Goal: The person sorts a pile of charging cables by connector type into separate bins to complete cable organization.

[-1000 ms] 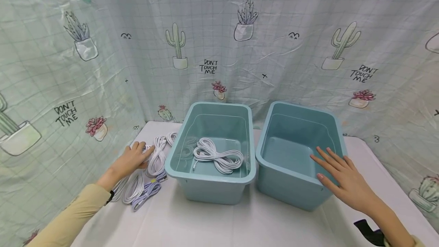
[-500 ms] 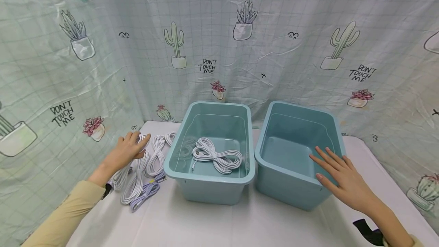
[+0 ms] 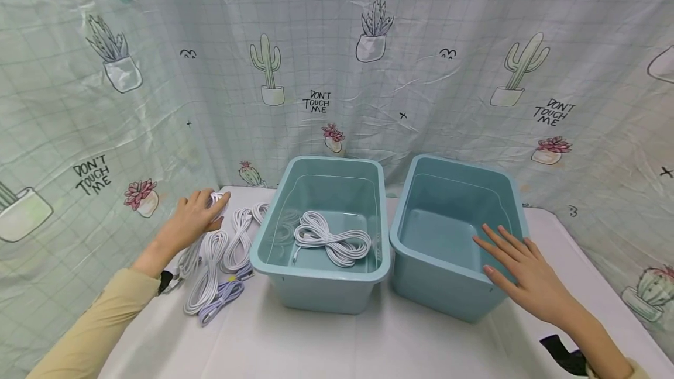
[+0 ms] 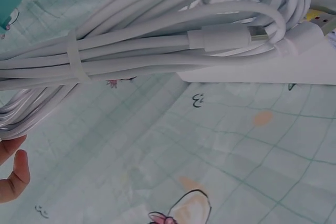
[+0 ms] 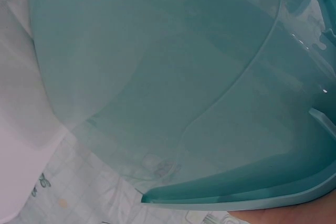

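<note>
My left hand grips a bundle of white cable at the far left of the table, next to several more cable bundles. In the left wrist view that white cable bundle, bound with a tie, fills the top, and my fingertips show at the bottom left. My right hand lies flat with straight fingers on the near rim of the empty right teal bin. The left teal bin holds one coiled white cable. The right wrist view shows only the teal bin's wall.
A white cloth covers the table. A cactus-print curtain hangs close behind and to both sides. A lilac cable bundle lies nearest the front among the bundles. The two bins stand side by side, almost touching.
My left hand has moved back and left along the bundles and closed on one bundle's far end. The right hand and both bins stay put.
</note>
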{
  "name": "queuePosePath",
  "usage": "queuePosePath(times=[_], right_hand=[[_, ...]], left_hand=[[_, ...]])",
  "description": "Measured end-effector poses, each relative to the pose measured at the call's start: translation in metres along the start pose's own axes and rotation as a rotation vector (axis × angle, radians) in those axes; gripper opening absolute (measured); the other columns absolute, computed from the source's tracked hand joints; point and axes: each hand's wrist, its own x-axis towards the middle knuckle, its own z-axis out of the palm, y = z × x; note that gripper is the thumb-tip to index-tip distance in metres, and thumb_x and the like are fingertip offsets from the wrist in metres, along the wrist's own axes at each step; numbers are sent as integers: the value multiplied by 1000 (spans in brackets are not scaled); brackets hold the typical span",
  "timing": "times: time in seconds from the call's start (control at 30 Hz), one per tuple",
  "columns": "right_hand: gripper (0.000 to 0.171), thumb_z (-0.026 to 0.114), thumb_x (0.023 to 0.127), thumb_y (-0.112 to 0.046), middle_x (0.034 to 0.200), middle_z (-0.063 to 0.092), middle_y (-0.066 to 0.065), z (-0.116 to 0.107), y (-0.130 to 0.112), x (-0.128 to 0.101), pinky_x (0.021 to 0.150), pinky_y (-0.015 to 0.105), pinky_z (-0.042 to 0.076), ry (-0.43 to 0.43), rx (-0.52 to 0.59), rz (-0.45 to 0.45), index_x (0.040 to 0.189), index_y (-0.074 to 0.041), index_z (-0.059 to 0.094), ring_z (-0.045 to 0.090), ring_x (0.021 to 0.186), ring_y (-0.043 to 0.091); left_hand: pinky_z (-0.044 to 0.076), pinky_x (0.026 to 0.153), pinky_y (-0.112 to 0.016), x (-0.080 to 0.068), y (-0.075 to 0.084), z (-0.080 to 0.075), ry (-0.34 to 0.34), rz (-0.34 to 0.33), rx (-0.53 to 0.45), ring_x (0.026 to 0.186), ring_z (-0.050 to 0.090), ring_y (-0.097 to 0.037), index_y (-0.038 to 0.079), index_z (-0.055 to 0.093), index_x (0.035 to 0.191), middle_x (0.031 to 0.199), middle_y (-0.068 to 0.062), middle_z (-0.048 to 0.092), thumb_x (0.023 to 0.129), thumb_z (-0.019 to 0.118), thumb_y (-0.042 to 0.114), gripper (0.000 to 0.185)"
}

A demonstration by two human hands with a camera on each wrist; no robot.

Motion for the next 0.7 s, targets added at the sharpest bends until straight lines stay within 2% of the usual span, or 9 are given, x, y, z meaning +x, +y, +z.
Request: queuePosePath(times=[0.33,0.57,0.7], right_hand=[[55,55,87,-22,149,14,-9,0,0,-1,104,61,0,1,9,0,138,-22,34,-3,137,-1],[55,55,87,-23,149,15,-9,-1,0,-1,104,61,1,1,5,3,138,-23,34,-2,137,0],[56,54,87,-22,149,15,-9,-2,-1,0,103,61,3,-1,7,2,138,-25,33,-2,137,1]], left_hand=[[38,43,-44,24,-3,-13,69,0,-19,70,51,-39,5,54,112,91,-27,52,92,9,49,66],[39,47,-47,38,-5,-25,83,-4,-61,74,51,-43,6,53,113,93,-28,51,92,12,50,63],[40,49,-49,49,-5,-31,101,14,-49,75,52,-43,6,53,114,94,-29,51,92,13,49,62]])
